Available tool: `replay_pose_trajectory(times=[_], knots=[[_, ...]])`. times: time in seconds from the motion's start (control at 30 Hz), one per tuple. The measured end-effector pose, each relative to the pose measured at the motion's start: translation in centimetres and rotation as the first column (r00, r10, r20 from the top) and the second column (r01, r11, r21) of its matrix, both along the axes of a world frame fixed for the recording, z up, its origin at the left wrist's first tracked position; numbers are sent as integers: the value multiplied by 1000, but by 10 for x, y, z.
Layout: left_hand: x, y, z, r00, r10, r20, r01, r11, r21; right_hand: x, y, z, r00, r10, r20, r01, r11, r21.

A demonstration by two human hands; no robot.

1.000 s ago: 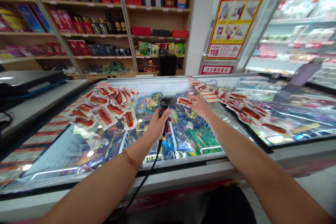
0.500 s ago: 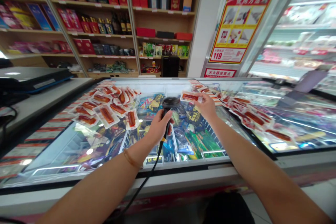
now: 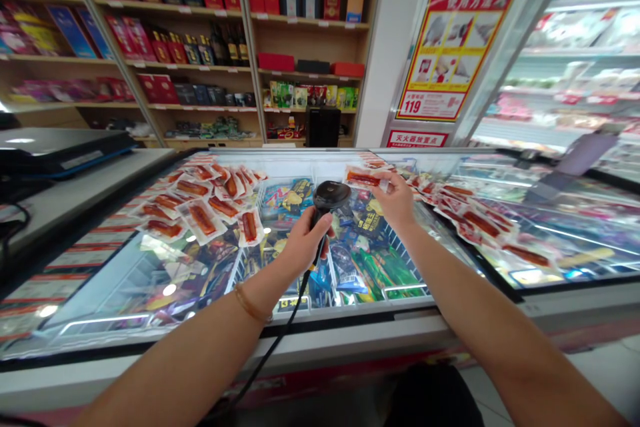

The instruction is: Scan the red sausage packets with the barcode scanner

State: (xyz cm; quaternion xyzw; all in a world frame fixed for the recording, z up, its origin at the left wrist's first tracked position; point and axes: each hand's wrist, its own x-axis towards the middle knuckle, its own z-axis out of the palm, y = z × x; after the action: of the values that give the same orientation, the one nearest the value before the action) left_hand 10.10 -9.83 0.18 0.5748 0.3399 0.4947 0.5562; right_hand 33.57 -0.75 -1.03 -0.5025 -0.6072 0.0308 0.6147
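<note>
My left hand (image 3: 309, 239) is wrapped round the handle of a black corded barcode scanner (image 3: 332, 194), its head tilted toward the right. Between the thumb and fingers of my right hand (image 3: 396, 199) is a clear vacuum pack with a reddish-brown sausage (image 3: 363, 177), held by its right end just beyond the scanner head. Several similar sausage packs (image 3: 203, 219) lie spread on the freezer's glass lid to the left. More sausage packs (image 3: 483, 221) lie in a heap on the right. The scanner's cable (image 3: 280, 340) runs down past my left wrist.
Under the glass of the chest freezer (image 3: 350, 328) are wire baskets with bagged goods. A dark flat device (image 3: 65, 150) stands on the left counter. Behind are shelves (image 3: 310, 21) of boxes and bottles, and a red fire-hydrant poster (image 3: 463, 33).
The scanner head has moved slightly right and up, closer to the held sausage pack. My right hand has shifted a little, still gripping the same pack.
</note>
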Motion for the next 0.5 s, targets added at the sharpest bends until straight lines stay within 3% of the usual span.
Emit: replay_pose_trajectory(times=[0.33,0.5], knots=[[0,1,-2,1000,-15,-3,15,1000,6,2,3,-5,1000,1,8,-1,1000,2],[2,-1,2,993,117,36,-115,993,-31,-4,4,-17,981,-97,170,111,991,-73]])
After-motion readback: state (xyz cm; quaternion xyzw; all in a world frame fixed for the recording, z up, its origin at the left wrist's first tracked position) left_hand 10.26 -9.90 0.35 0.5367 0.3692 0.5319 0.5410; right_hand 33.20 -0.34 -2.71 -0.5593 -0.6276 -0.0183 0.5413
